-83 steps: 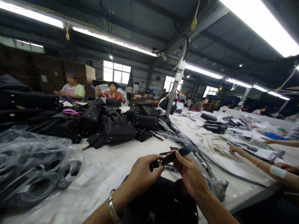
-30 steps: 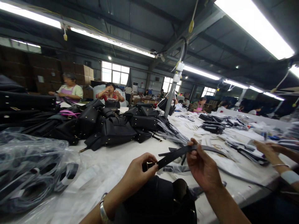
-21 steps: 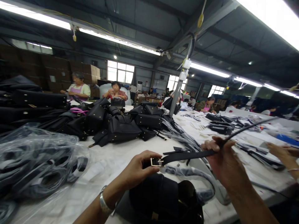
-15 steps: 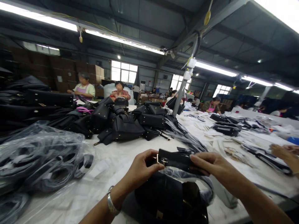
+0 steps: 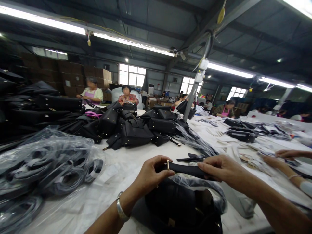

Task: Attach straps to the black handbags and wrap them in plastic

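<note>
Between my hands stretches a black strap (image 5: 187,169) with a gold-coloured buckle (image 5: 168,165) at its left end. My left hand (image 5: 152,172) pinches the buckle end between thumb and fingers. Farther along the strap, my right hand (image 5: 218,167) grips it with the thumb on top; the strap's far end is hidden by that hand. Below the hands sits a black handbag (image 5: 175,204), its opening facing up and a small tan tag at its front. A plastic-wrapped handle (image 5: 216,190) curves over the bag's right side.
Black handbags (image 5: 136,131) are heaped across the table. At left lie coiled straps in clear plastic (image 5: 65,172). A metal post (image 5: 192,94) rises behind the bags. A co-worker's hands (image 5: 280,159) work at the right, and several other people sit farther back.
The strap has turned between my hands, its buckle end now flatter and the prong no longer showing. The view has shifted slightly left. The co-worker's hands at right have come further into view.
</note>
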`<state>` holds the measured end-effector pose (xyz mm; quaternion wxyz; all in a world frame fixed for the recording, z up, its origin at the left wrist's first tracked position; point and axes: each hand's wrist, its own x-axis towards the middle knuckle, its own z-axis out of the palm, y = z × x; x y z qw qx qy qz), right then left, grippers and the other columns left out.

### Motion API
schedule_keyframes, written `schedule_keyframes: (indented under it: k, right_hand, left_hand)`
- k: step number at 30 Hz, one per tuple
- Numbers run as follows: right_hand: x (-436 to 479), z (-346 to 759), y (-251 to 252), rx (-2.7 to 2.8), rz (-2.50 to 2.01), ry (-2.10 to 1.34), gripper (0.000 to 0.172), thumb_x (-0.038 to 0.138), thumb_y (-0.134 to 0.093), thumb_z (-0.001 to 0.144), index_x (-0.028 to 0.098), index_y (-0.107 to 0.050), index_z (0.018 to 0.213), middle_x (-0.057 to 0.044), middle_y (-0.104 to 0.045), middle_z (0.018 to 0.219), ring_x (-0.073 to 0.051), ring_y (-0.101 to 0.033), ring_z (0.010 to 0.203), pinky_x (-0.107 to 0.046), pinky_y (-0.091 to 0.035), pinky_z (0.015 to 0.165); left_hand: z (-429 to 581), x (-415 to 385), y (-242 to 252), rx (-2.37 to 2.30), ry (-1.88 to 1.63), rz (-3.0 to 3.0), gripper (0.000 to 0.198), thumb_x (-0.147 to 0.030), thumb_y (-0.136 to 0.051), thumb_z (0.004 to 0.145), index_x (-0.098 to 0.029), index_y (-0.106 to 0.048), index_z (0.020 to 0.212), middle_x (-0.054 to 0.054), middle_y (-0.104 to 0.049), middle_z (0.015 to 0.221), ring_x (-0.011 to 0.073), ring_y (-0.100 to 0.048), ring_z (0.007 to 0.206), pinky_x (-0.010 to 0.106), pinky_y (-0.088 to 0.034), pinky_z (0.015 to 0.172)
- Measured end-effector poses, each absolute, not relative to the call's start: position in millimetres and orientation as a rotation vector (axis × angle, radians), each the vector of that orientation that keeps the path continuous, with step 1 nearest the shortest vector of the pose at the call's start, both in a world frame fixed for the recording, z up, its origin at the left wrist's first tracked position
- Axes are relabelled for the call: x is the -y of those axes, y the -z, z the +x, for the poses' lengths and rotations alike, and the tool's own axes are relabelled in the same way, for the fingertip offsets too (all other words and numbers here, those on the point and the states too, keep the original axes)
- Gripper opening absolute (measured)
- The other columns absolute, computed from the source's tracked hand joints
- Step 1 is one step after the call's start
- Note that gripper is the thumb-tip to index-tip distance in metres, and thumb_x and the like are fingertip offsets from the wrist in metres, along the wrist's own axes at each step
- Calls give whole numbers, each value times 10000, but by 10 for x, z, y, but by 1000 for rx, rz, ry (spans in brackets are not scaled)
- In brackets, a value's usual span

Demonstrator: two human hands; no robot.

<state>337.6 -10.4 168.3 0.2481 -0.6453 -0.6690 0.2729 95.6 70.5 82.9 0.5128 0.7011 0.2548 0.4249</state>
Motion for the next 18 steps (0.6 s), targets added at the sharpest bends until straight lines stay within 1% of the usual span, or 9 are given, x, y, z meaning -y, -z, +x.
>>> schedule_keyframes:
  k: [3,5,7,8,9,11,13,15,18]
  right_hand:
    - [37,3230,-1658,1968,-1748,-597,498,533,-531,910,191,-624,561,18,-497,521,-123,-409,516,-274,-264,511]
    - [6,3099,-1635,2085,-1742,-387,426,475,-520,936,203,-693,658,0,-607,600,-152,-518,586,-282,-332,561]
    - [-3,2967,-1622,2189,-1678,-126,245,430,-611,899,235,-758,882,-31,-733,822,-223,-634,788,-324,-420,714]
    - [-1,2905,-1617,2242,-1628,-22,242,416,-675,861,253,-750,1022,-49,-756,962,-265,-652,914,-370,-430,835]
    - [1,2848,-1613,2295,-1587,49,355,398,-731,822,263,-715,1150,-69,-752,1077,-298,-646,1019,-424,-397,953]
    - [-3,2751,-1600,2370,-1567,116,508,343,-773,792,252,-651,1277,-101,-745,1146,-319,-649,1080,-496,-295,1087]
    - [-29,2682,-1577,2381,-1590,135,499,289,-740,821,232,-633,1305,-114,-759,1120,-308,-678,1050,-508,-267,1118]
    - [-70,2644,-1555,2370,-1582,133,454,276,-713,833,232,-651,1281,-109,-770,1095,-303,-698,1009,-493,-313,1091]
    - [-121,2649,-1557,2372,-1552,82,317,281,-708,813,267,-721,1129,-68,-790,1012,-287,-715,922,-469,-364,1037]
  left_hand:
    - [971,-683,-823,-613,-1027,1769,285,-251,-809,727,-194,-750,1000,40,-756,964,228,-681,932,308,-510,859]
    - [981,-675,-819,-608,-1077,1809,285,-231,-824,721,-210,-765,999,43,-749,1013,232,-671,991,309,-490,916]
    - [986,-674,-822,-602,-1147,1837,280,-225,-810,748,-217,-767,1025,52,-720,1044,228,-654,1030,307,-476,950]
    - [985,-674,-829,-598,-1177,1858,268,-222,-790,772,-216,-763,1039,56,-703,1052,225,-645,1041,306,-472,960]
    - [981,-673,-838,-590,-1194,1884,253,-218,-768,797,-212,-758,1050,60,-691,1056,222,-638,1048,304,-470,963]
    - [966,-669,-857,-577,-1194,1921,238,-214,-733,832,-203,-744,1070,61,-691,1050,215,-642,1033,296,-481,948]
    - [937,-662,-864,-578,-1178,1931,242,-223,-714,851,-196,-731,1091,60,-717,1046,211,-662,1004,285,-500,920]
    - [893,-654,-849,-584,-1169,1972,256,-238,-676,888,-206,-716,1139,61,-744,1075,211,-683,1012,279,-512,917]
    - [783,-645,-793,-633,-1185,2172,273,-247,-581,952,-240,-699,1198,64,-748,1157,219,-693,1067,290,-517,942]
